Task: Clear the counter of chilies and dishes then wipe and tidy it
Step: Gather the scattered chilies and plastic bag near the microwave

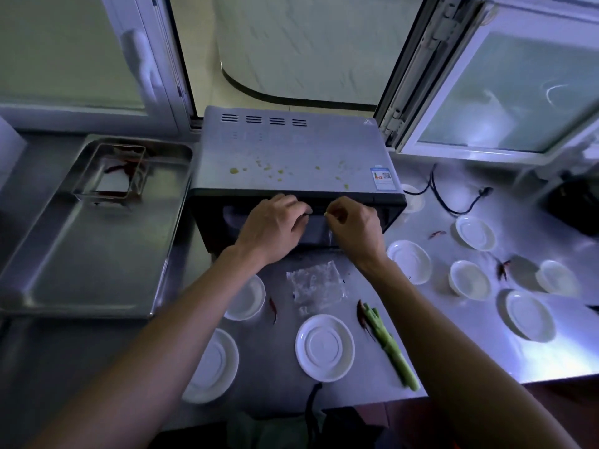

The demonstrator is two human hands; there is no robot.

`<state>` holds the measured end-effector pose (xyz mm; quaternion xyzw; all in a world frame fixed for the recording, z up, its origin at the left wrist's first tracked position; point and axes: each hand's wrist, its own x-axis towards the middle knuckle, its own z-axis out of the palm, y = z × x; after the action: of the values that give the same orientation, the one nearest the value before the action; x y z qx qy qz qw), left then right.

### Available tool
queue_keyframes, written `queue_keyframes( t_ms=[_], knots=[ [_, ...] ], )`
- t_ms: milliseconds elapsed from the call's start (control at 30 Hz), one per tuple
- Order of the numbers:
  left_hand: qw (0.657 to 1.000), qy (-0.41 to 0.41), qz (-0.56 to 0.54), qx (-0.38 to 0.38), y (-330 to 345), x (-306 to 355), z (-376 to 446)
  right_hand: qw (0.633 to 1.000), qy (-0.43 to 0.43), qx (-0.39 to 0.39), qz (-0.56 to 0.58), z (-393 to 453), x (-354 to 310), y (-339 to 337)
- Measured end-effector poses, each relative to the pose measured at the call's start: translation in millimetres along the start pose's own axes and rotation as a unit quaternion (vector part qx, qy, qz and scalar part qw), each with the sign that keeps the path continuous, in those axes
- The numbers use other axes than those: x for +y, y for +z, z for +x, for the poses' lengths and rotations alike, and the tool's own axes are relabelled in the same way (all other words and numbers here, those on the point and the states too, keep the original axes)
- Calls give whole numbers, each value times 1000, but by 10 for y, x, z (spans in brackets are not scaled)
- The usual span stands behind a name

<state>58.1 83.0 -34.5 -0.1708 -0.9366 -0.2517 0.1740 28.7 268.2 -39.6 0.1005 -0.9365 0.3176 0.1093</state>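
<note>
Dried red chilies point(273, 310) and small white round saucers point(324, 347) lie scattered over the steel table point(470, 358), from its front edge to the right side, so clearing has barely begun and wiping remains. A few chilies sit in the rectangular steel tray point(97, 254) at the left. Both the left hand point(275, 222) and right hand point(355, 223) are curled, pinching something too small to identify, before the grey microwave oven point(291, 150).

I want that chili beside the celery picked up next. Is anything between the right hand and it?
Nothing visible blocks it. The right hand is up at the oven front; the chili lies on bare counter below, touching the celery on its right, with the plastic bag off to its left.
</note>
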Motion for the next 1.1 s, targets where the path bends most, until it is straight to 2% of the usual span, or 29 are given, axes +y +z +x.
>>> queue_keyframes(
  t_ms=[167,433,567,733,833,1100],
  knots=[
    [998,16,-20,-53,245,23,-221,999,45,-18,5,-339,208,64],
    [980,-12,-40,-196,887,9,-439,989,131,-63,-19,-812,687,205],
    [959,-38,-23,-280,1258,9,-529,983,165,-85,-14,-971,934,276],
    [926,-60,49,-369,1627,11,-630,973,201,-111,-1,-1102,1203,406],
    [900,-105,56,-420,1803,2,-636,969,213,-121,10,-1165,1319,485],
    [885,-127,76,-442,2118,-24,-652,958,247,-138,54,-1224,1583,589]
  ],
)
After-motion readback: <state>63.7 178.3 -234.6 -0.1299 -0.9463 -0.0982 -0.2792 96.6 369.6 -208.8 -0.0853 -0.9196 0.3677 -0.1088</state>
